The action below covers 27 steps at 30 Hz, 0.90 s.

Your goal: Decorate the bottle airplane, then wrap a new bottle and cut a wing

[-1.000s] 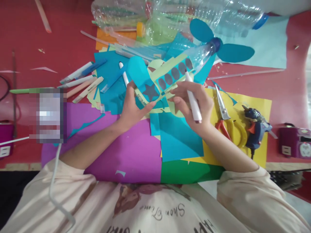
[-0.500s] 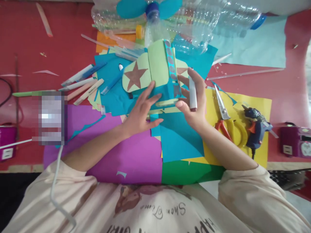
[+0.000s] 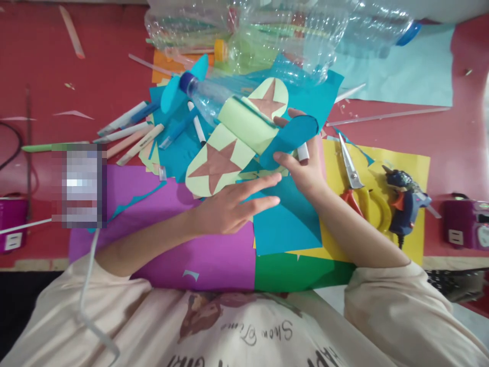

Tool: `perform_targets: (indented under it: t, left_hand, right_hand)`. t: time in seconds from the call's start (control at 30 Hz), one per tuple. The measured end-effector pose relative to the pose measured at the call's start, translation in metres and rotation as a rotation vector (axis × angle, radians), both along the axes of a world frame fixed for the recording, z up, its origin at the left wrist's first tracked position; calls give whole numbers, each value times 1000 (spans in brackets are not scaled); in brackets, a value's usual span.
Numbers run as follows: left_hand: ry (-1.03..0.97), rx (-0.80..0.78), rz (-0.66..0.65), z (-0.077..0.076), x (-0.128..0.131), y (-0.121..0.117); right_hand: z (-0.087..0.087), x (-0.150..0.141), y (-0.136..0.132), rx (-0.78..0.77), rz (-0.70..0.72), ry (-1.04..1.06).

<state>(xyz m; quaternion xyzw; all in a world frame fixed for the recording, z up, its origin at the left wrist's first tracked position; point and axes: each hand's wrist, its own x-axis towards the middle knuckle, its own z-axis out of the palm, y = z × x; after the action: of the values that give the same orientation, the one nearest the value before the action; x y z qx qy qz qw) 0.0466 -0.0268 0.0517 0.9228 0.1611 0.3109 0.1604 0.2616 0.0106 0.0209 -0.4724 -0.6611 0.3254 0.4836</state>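
A toy airplane made from a plastic bottle and paper lies tilted across the middle, its nose toward the upper left. Light green wings carry brown stars, and a blue paper propeller sits by the dark blue cap. My right hand grips the airplane near its blue tail, with a white marker also tucked in that hand. Fingers stretched and apart, my left hand is just below the near wing and tail. Whether it touches the airplane I cannot tell.
Clear plastic bottles line the back. Several markers lie at left on paper scraps. Scissors and a glue gun rest on yellow paper at right. Purple paper covers the near side.
The airplane has turned, its nose swinging from straight back to the upper left. My left hand has come off its body and moved down and right. My right hand keeps hold near the tail.
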Motion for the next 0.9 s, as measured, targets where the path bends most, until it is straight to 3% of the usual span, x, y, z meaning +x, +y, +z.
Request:
perform_targets:
  t: [0.23,0.37,0.47,0.6,0.77,0.9]
  left_hand:
    - [-71,-7,40,41,-10,-6]
    - [-61,-3,239,52,-12,-3]
    - [83,96,392,49,-11,7]
    - [318,-3,435,35,-9,20]
    - [262,-182,372,27,-10,23]
    - [241,-90,368,21,-9,22]
  right_hand:
    - [2,-5,5,-39,214,96]
    - [9,-3,4,-156,390,140]
    - [15,-2,3,-278,526,155]
    - [19,-1,2,-330,589,165]
    - [18,0,5,-264,528,145]
    - [9,2,7,-221,390,107]
